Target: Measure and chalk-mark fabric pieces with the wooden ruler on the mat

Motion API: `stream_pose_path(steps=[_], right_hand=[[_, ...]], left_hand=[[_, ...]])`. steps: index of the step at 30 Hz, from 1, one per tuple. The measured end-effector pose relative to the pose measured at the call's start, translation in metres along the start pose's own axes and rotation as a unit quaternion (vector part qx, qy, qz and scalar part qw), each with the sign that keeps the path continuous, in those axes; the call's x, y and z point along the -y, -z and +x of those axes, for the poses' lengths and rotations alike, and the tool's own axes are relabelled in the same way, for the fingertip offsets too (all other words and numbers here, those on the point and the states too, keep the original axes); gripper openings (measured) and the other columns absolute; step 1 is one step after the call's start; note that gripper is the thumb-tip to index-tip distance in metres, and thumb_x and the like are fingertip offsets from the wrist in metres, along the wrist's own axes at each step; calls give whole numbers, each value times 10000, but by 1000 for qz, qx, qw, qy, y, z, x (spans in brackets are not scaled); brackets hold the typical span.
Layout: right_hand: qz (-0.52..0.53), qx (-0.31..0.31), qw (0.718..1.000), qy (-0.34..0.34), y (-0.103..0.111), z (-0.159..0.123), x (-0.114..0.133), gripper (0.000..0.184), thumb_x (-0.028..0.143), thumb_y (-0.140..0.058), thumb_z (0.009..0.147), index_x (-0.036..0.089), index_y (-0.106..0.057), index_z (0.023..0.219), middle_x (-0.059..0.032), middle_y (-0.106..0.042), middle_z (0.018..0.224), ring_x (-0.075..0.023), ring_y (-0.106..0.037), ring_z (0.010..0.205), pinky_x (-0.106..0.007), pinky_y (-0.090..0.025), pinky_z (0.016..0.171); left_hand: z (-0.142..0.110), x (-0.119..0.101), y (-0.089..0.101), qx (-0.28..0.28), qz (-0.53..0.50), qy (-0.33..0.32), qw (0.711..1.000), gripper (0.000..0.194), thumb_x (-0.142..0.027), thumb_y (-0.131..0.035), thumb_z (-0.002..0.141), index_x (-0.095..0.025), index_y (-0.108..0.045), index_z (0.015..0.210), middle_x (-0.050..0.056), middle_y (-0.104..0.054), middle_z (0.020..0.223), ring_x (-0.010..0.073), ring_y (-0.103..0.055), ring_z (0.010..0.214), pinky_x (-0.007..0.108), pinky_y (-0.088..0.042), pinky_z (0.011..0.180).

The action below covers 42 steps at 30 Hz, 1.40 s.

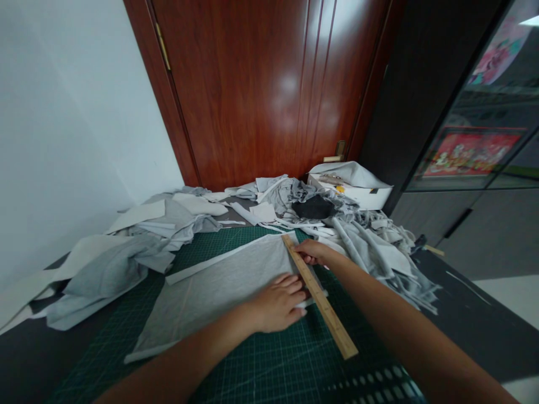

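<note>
A light grey piece of cloth (219, 286) with pale edge strips lies flat on a green cutting mat (261, 359). Across its right end rests a long wooden ruler (322, 300), slanting toward me past the cloth's near edge. My left hand (280, 303) lies palm down with its fingers stretched over the cloth, the fingertips close to the ruler's left side. Near the ruler's far end, my right hand (314, 252) has its fingers curled and closed at the ruler's right edge. Whether it also grips the cloth's edge there is hidden.
Heaps of grey and white cloth lie left (147, 247) and right (374, 247) of the mat. A white box (366, 195) stands at the back right before a brown wooden door (252, 90). A dotted template (374, 387) lies at the near right.
</note>
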State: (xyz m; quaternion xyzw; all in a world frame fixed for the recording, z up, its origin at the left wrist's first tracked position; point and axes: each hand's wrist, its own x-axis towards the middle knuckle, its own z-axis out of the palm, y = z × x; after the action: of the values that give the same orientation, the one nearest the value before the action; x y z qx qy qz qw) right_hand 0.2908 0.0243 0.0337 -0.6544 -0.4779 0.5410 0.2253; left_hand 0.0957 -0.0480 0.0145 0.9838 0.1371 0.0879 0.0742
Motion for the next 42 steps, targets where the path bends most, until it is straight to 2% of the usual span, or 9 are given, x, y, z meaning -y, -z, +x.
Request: stream_pose_path(steps=[5, 10, 14, 16, 18, 25, 32, 37, 42], right_hand=[[-44, -43, 998, 26, -4, 2, -5, 413, 324, -471, 923, 191, -366, 546, 84, -336, 338, -26, -253, 277, -116, -185, 303], [-135, -124, 982, 53, -9, 11, -11, 395, 378, -469, 919, 195, -447, 569, 50, -387, 354, -79, -380, 313, -166, -291, 341], [-239, -197, 947, 81, -15, 9, -10, 325, 359, -487, 910, 155, -600, 684, -90, -650, 642, -181, -651, 663, -221, -460, 567], [-288, -225, 926, 93, -20, 3, -7, 341, 361, -455, 927, 119, -655, 793, -164, -696, 871, -238, -665, 889, -262, -480, 716], [-328, -246, 907, 98, -26, -5, -6, 397, 371, -401, 950, 86, -673, 897, -212, -682, 999, -282, -644, 993, -315, -473, 802], [-416, -302, 850, 115, -41, -17, -7, 449, 361, -317, 981, 57, -642, 1037, -253, -680, 970, -300, -663, 971, -375, -485, 812], [-451, -306, 828, 130, -38, -13, -8, 455, 359, -309, 978, 66, -656, 993, -241, -691, 926, -314, -676, 924, -387, -499, 771], [-468, -313, 815, 136, -39, -10, -12, 431, 372, -320, 977, 78, -633, 996, -222, -695, 901, -296, -685, 894, -367, -500, 759], [-450, -350, 809, 144, -43, -8, -18, 369, 346, -340, 973, 63, -565, 1047, -225, -687, 839, -311, -691, 844, -388, -503, 727]], left_hand=[[-19, -42, -5, 39, -38, -27, 998, 599, -456, -376, 962, -109, -304, 1446, 159, -350, 1489, 240, -281, 1395, 383, -192, 1160], [-31, -72, -11, 39, -29, -19, 999, 670, -506, -361, 957, -65, -273, 1454, 198, -310, 1493, 277, -255, 1399, 381, -223, 1150], [-33, -81, -20, 50, -3, -30, 998, 670, -548, -341, 953, -51, -382, 1401, 197, -374, 1458, 288, -281, 1387, 370, -237, 1144], [-33, -81, -23, 52, 3, -35, 998, 680, -557, -327, 954, -26, -425, 1367, 210, -403, 1436, 297, -302, 1377, 369, -237, 1143], [-33, -81, -24, 49, 1, -34, 998, 680, -558, -327, 954, -22, -433, 1358, 212, -414, 1429, 296, -311, 1374, 370, -246, 1140], [-33, -84, -11, 48, -64, -32, 996, 635, -524, -433, 932, -101, -373, 1400, 184, -424, 1435, 283, -315, 1372, 380, -294, 1122], [-33, -84, -10, 32, -145, -12, 989, 635, -456, -575, 881, -155, -356, 1397, 162, -412, 1413, 280, -320, 1354, 387, -311, 1117], [-35, -84, -11, 20, -198, 57, 978, 527, -322, -672, 812, -182, -468, 1277, 118, -473, 1285, 245, -465, 1218, 333, -417, 1045], [-36, -90, -9, -1, -214, 124, 969, 496, -241, -616, 830, -198, -422, 1284, 108, -388, 1385, 234, -417, 1276, 341, -371, 1095]])
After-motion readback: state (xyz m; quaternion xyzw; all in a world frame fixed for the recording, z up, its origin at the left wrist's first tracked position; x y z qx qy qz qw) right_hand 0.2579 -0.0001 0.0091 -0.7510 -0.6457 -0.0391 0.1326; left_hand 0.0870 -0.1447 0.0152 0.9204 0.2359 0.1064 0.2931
